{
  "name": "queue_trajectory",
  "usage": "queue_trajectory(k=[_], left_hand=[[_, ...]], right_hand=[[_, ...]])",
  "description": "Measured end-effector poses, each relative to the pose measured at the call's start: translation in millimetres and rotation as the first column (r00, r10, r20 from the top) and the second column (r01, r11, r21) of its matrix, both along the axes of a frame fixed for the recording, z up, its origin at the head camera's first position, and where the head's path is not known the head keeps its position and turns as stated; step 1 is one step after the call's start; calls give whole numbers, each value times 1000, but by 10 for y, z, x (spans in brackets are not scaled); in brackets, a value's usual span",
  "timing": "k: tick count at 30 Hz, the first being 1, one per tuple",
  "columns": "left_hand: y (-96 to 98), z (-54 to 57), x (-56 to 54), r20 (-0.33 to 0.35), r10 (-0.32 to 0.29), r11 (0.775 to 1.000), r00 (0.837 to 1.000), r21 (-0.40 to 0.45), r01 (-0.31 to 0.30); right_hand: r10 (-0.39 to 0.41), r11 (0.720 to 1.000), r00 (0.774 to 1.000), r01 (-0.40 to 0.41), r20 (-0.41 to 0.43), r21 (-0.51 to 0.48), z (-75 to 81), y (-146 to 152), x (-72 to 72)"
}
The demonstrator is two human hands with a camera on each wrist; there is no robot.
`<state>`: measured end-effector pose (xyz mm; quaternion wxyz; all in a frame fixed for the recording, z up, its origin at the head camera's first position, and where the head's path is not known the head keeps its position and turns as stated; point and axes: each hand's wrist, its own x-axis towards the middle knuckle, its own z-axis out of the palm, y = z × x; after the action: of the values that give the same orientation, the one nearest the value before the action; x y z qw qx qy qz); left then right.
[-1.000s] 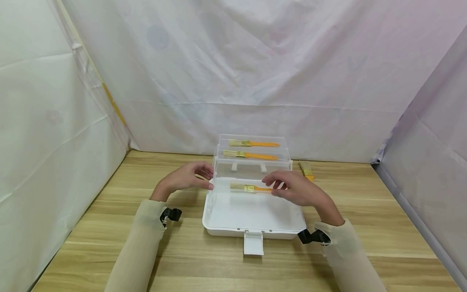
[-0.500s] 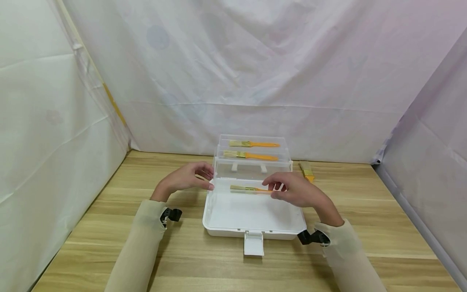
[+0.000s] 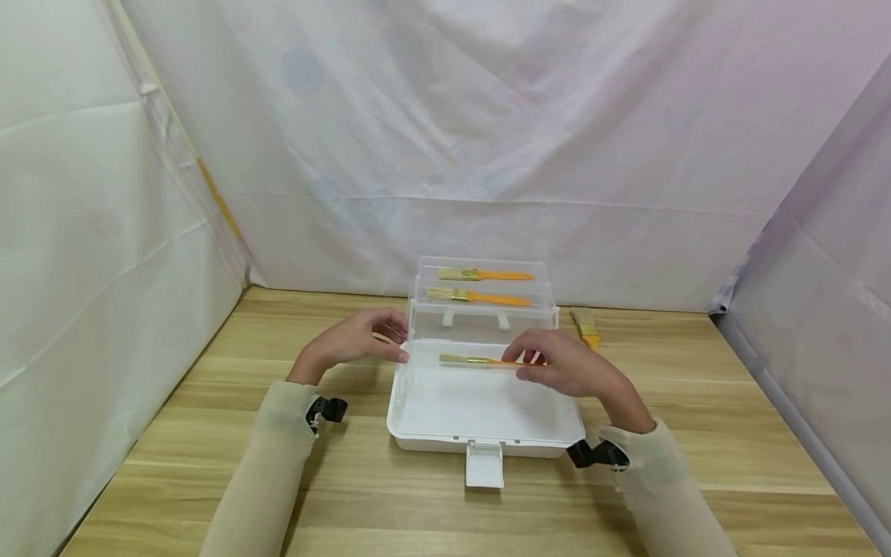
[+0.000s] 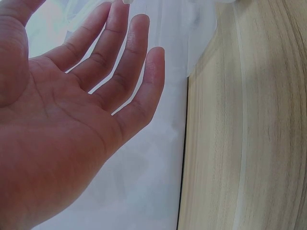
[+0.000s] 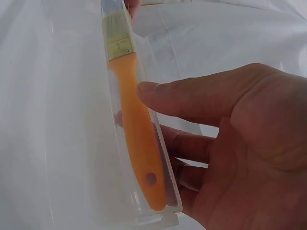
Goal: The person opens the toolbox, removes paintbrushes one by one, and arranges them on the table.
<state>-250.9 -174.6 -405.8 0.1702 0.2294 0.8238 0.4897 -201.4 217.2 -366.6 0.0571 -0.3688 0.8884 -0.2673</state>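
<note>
Head view: the orange-handled brush [image 3: 455, 359] turns edge-on at my right hand [image 3: 567, 360]

At the left, my left hand [image 3: 358, 336] is beside the box [image 3: 431, 442], fingers relaxed and apart, holding nothing; it looks unmoved over the last second; the left wrist view shows its bare palm and separated fingers, which the head view hides.

In the middle, two brushes [image 3: 504, 275] lie in the clear upper tray [image 3: 544, 272]; nearer me, the orange-handled brush sits above the white floor of the box; a second ago its broad face showed from overhead, now only a thin edge does, with more handle showing past my fingertips; I judge it has tipped onto its side, its placing perhaps unsettled.

Further right, my right thumb and bent fingers lie either side of the handle; whether they pinch or merely straddle it, I cannot tell; the right wrist view alone shows its broad face, the hole in its end and the clear plastic [image 5: 148, 218] alongside.

Rightmost, another brush [image 3: 588, 329] rests on the wooden table [image 3: 661, 480].
</note>
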Motion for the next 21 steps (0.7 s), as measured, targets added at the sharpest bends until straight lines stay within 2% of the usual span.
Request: queue_trajectory(k=[13,21], left_hand=[[1,5,10,1,4,1000,1000,-2,-4],[-2,14,13,2,-7,1000,1000,4,7]], right_hand=[[-62,998,997,63,55,-28,2,5,19],[-56,997,998,57,36,-52,35,46,0]])
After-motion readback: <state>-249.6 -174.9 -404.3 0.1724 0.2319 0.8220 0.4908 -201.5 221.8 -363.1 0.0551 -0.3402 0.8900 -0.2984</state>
